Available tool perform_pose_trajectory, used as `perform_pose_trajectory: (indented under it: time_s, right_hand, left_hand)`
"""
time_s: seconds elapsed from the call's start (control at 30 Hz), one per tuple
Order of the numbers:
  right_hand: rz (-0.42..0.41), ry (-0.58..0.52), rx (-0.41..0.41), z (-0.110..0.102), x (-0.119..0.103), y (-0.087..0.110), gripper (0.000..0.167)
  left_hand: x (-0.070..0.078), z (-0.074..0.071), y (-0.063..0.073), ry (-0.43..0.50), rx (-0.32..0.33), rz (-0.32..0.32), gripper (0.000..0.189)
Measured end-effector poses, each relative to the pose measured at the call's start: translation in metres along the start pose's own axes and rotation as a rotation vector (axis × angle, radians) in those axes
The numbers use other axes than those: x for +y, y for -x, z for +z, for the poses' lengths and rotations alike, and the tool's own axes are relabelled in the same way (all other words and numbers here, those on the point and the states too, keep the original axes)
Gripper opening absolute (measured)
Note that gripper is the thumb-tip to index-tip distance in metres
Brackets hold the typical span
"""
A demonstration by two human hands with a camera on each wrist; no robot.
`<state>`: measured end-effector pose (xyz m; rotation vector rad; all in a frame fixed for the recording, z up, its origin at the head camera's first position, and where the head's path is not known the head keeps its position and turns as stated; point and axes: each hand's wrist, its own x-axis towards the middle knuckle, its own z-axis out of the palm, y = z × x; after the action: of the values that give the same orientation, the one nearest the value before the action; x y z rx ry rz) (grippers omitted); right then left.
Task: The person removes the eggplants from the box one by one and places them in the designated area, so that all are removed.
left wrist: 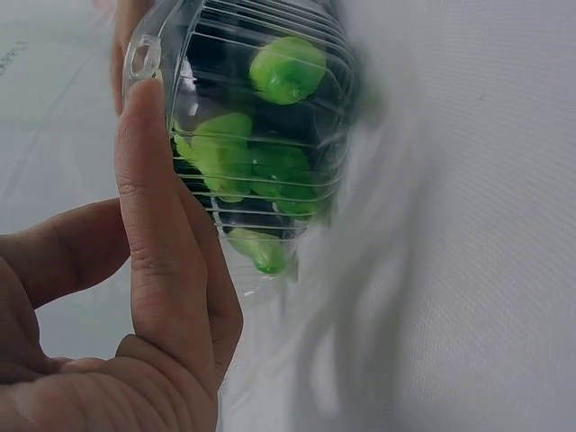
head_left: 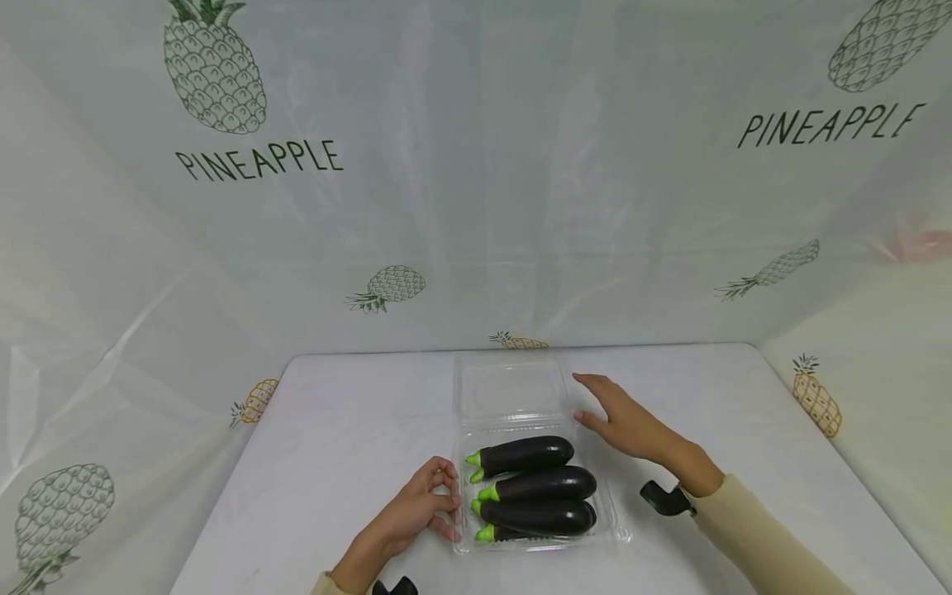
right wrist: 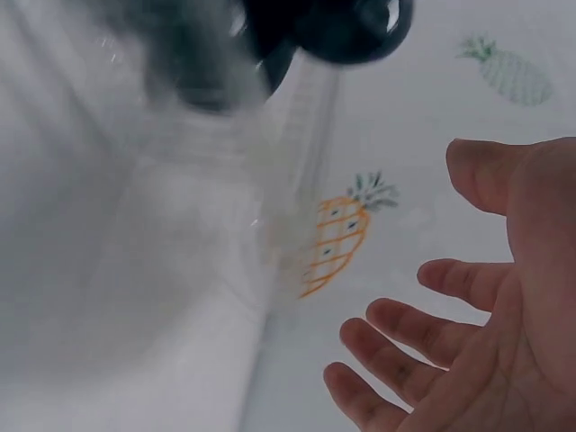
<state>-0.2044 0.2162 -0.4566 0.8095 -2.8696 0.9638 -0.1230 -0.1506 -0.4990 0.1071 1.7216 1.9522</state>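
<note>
A clear plastic clamshell box (head_left: 613, 504) lies unfolded on the table, its lid (head_left: 513, 392) tipped back toward the far edge. Several dark eggplants (head_left: 546, 482) with green stem ends fill its base, side by side. At the box's left edge is my left hand (head_left: 416, 504). The left wrist view shows a fingertip (left wrist: 144, 103) touching the rim near a corner tab, with green stem ends (left wrist: 288, 70) seen through the ribbed side. My right hand (head_left: 628, 417) hovers right of the lid, fingers spread and apart from it, holding nothing.
The box stands on a white-covered table (head_left: 357, 413). Behind and around the table hangs a pale sheet (head_left: 521, 165) printed with pineapples. Black wrist devices (head_left: 665, 498) sit at both sleeves.
</note>
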Motion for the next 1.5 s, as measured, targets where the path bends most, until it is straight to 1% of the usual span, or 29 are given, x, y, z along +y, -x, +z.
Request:
perform_pose_trajectory:
  time_s: [0.1, 0.23, 0.4, 0.57, 0.9, 1.17, 1.5]
  right_hand:
    - [-0.027, 0.055, 0.020, -0.002, -0.011, 0.005, 0.062]
    - [-0.097, 0.120, 0.050, -0.003, -0.025, 0.011, 0.061]
    - [-0.172, 0.179, 0.054, 0.001, -0.038, 0.019, 0.061]
    - [-0.227, 0.243, 0.050, 0.005, -0.046, 0.025, 0.061]
    - [-0.385, 0.339, 0.043, 0.015, -0.051, 0.032, 0.057]
    - [-0.426, 0.369, 0.003, 0.020, -0.051, 0.036, 0.054]
    - [-0.492, 0.465, 0.013, 0.023, -0.049, 0.038, 0.051]
  left_hand:
    - [-0.001, -0.001, -0.001, 0.000, 0.003, 0.000, 0.036]
    - [0.000, -0.001, -0.003, -0.005, 0.009, 0.001, 0.037]
    - [0.000, 0.000, -0.004, -0.011, 0.018, 0.001, 0.037]
    - [0.001, 0.000, -0.005, -0.015, 0.018, 0.003, 0.036]
    - [0.001, -0.002, -0.006, -0.022, 0.011, 0.010, 0.036]
    - [0.001, -0.002, -0.006, -0.021, 0.015, 0.002, 0.037]
    - [0.001, -0.002, -0.007, -0.016, 0.012, 0.001, 0.038]
